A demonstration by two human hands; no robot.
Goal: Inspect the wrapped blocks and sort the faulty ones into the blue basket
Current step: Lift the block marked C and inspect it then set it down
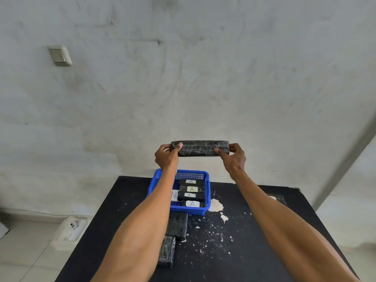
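Observation:
I hold a long black block wrapped in clear film level in front of the wall, high above the table. My left hand grips its left end and my right hand grips its right end. Below, the blue basket stands at the far side of the black table. It holds several wrapped blocks with white labels marked "A". Two more wrapped blocks lie on the table in front of the basket, partly hidden by my left forearm.
A further wrapped block lies near the table's far right edge. White paint chips are scattered over the table top. A light switch is on the wall at left; a white object lies on the floor left of the table.

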